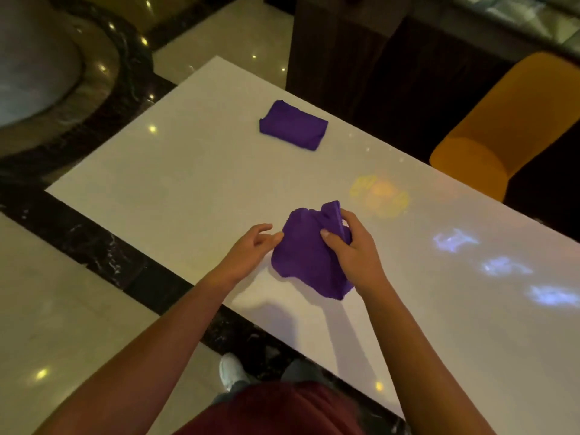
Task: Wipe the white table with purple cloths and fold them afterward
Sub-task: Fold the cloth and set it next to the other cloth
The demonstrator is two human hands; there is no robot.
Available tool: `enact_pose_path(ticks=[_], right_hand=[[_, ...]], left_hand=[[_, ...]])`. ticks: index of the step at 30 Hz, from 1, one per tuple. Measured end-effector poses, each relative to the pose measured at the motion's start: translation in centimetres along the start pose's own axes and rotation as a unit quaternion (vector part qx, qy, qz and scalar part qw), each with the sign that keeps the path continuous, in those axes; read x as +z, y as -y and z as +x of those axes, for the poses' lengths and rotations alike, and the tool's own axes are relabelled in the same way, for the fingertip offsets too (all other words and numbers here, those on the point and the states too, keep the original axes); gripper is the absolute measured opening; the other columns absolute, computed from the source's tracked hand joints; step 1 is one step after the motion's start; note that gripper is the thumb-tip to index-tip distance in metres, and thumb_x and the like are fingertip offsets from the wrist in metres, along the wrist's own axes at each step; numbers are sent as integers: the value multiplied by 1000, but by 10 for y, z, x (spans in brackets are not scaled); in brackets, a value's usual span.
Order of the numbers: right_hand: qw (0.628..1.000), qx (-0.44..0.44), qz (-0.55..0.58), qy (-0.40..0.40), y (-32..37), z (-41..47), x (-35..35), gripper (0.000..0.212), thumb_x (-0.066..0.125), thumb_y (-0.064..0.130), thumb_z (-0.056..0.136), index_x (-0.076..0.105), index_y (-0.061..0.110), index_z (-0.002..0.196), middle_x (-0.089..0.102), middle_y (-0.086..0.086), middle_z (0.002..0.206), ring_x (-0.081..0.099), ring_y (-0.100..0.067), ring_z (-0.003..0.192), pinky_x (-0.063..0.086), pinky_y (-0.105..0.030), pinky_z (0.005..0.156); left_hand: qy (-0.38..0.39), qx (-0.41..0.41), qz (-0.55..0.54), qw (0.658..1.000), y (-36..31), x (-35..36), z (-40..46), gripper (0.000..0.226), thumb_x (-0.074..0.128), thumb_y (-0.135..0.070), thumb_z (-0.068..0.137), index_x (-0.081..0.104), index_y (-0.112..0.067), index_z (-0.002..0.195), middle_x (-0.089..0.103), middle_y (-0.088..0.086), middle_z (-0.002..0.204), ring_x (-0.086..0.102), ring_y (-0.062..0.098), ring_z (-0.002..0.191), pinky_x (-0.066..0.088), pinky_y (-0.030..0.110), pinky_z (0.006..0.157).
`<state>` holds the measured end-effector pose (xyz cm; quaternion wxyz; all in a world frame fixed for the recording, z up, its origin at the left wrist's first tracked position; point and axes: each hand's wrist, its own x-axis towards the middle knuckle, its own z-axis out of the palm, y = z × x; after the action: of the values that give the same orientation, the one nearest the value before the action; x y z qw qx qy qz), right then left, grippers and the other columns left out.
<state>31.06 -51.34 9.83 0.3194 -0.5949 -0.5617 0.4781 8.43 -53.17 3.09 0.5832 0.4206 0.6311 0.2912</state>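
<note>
A white table (175, 189) fills the middle of the view. On its far part lies a purple cloth (293, 125) folded into a neat rectangle, untouched. Nearer to me a second purple cloth (304, 262) is bunched up and lifted a little off the surface. My right hand (351, 246) grips its upper right part, thumb pressed into the fabric. My left hand (251, 246) is at the cloth's left edge with fingers spread, fingertips just touching or almost touching it.
An orange upholstered chair (508, 127) stands at the table's right side. A dark wooden partition (345, 48) rises behind the far edge. Polished marble floor with black inlay (94, 243) lies to the left. Coloured light reflections (379, 196) spot the tabletop.
</note>
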Motion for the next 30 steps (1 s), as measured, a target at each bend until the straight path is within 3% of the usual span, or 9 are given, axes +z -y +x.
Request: enact_pose_path(ticks=[2,5,10,14,16,17,20,24,30], right_hand=[[995,3,99,-2,32,4,21,32,73,34,96,66,42,125,75,16,114,73,-10,103,62,-29,82],[978,5,209,-8,64,16,50,28,77,39,89,72,47,115,76,7,119,74,-20,110,64,-42,88],[952,-3,306,-19,77,57,88,44,82,40,85,69,41,127,74,2,128,72,-24,116,63,-37,85],[975,-20,213,-66,67,99,109,75,78,39,95,33,64,150,43,24,160,56,-10,137,61,-41,100],[985,-51,163,-38,65,117,117,69,71,38,100,32,66,150,40,51,144,50,14,131,59,-23,97],[988,-62,139,-3,64,126,121,59,68,36,102,40,63,147,44,54,136,50,17,128,57,-15,94],[992,-51,88,80,64,146,125,40,66,31,104,59,51,138,57,26,139,56,-7,129,58,-20,91],[996,-23,32,78,73,172,130,61,74,32,98,47,43,152,47,16,149,51,-8,129,52,-22,93],[997,5,-57,47,92,223,165,81,74,25,98,28,38,163,36,8,167,40,-18,148,42,-28,105]], left_hand=[[-38,24,-41,998,-17,-35,-5,75,65,-71,86,49,-32,147,60,-12,133,59,7,125,44,20,95],[-38,34,-137,989,-41,-77,-10,83,68,-75,74,58,-27,141,67,-4,134,69,4,111,51,18,90],[47,29,-222,973,-66,-119,-3,43,79,-55,84,78,-27,117,77,4,122,75,20,110,60,27,81],[-24,46,-220,974,-79,-144,23,57,80,-27,91,54,-38,141,74,-1,124,73,21,111,63,37,84],[-29,66,-190,979,-87,-159,38,69,74,-20,95,42,-53,147,72,-5,127,71,19,115,63,40,87],[-27,75,-180,980,-91,-166,46,69,70,-16,98,41,-57,146,70,-5,130,70,20,118,63,41,89],[-10,86,-150,985,-102,-184,69,53,59,-4,103,61,-46,135,63,-7,138,65,18,124,60,38,95],[23,98,-54,993,-105,-207,105,41,53,-1,104,81,-31,103,74,-11,119,67,11,115,55,25,90],[0,106,30,994,-112,-246,167,24,67,-32,100,75,-45,119,67,-16,128,64,6,118,58,29,96]])
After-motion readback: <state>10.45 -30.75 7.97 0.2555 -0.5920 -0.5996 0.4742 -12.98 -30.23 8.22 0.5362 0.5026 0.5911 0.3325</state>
